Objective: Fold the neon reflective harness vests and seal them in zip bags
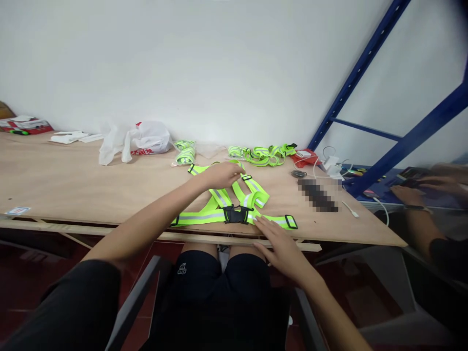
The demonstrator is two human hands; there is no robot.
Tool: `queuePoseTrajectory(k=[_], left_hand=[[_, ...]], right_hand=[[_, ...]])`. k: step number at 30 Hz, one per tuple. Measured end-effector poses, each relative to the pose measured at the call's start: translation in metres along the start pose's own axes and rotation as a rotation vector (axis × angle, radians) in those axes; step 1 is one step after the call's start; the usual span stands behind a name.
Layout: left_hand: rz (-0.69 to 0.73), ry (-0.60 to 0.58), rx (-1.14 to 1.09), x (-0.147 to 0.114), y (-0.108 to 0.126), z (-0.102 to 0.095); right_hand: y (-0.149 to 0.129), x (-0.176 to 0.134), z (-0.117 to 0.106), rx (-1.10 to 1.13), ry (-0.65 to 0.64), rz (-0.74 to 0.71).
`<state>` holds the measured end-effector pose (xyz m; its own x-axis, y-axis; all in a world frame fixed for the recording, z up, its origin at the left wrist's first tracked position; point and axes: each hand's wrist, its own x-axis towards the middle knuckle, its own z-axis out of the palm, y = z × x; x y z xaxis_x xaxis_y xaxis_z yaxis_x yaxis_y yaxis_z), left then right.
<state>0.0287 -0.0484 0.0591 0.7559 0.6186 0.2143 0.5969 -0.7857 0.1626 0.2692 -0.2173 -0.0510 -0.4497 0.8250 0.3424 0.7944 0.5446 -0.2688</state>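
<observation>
A fluorescent yellow-green reflective vest made of straps lies spread on the wooden table, with silver stripes and black slide adjusters. Its black side-release buckle is fastened at the front, near the table edge. My left hand reaches across the vest, its bent fingers closed at an upper strap; the fingertips are partly hidden. My right hand has its fingers stretched out, the fingertips resting on the waist strap just right of the buckle. Its thumb is apart, by the table edge.
Behind lie bagged reflective straps, loose ones and a white plastic bag. White chargers and cables and a pixelated dark object are to the right. Beyond the blue metal frame, another person's hands are visible.
</observation>
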Motion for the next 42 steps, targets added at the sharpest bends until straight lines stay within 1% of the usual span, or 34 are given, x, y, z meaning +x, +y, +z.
queuePoseTrajectory(k=[2,3,4,6,8,11,15,19,23,27,31,34,38,40,42], left_hand=[[-0.017,-0.113,0.111,0.040,-0.004,0.028],[-0.031,-0.181,0.154,0.055,-0.006,0.041],[-0.043,-0.206,0.161,0.067,-0.008,0.054],[-0.070,-0.246,0.169,0.083,-0.010,0.073],[-0.102,-0.260,0.172,0.092,-0.014,0.084],[-0.165,-0.259,0.191,0.100,-0.025,0.090],[-0.269,-0.242,0.210,0.105,-0.049,0.090],[-0.347,-0.210,0.174,0.105,-0.071,0.089],[-0.376,-0.198,0.115,0.109,-0.086,0.092],[-0.365,-0.194,0.074,0.119,-0.095,0.108],[-0.308,-0.177,0.046,0.130,-0.100,0.130],[-0.266,-0.169,0.027,0.136,-0.101,0.140],[-0.227,-0.155,0.016,0.141,-0.099,0.140],[-0.209,-0.140,0.022,0.141,-0.096,0.135],[-0.180,-0.118,0.034,0.140,-0.094,0.123]], right_hand=[[0.001,0.000,0.008,-0.035,-0.020,-0.014],[0.002,0.000,0.010,-0.044,-0.031,-0.013],[0.004,0.000,0.011,-0.048,-0.041,-0.009],[0.006,-0.001,0.010,-0.046,-0.054,-0.003],[0.006,-0.002,0.009,-0.044,-0.051,0.000],[0.006,-0.003,0.012,-0.044,-0.021,-0.004],[0.007,-0.004,0.017,-0.055,0.035,-0.012],[0.007,-0.009,0.013,-0.075,0.053,0.026],[0.005,-0.013,0.009,-0.121,0.080,0.074],[0.004,-0.012,0.011,-0.199,0.104,0.101],[0.002,-0.010,0.015,-0.280,0.132,0.083],[0.004,-0.010,0.018,-0.317,0.152,0.080],[0.012,-0.010,0.022,-0.346,0.145,0.075],[0.017,-0.010,0.024,-0.353,0.127,0.045],[0.021,-0.010,0.026,-0.352,0.107,0.023]])
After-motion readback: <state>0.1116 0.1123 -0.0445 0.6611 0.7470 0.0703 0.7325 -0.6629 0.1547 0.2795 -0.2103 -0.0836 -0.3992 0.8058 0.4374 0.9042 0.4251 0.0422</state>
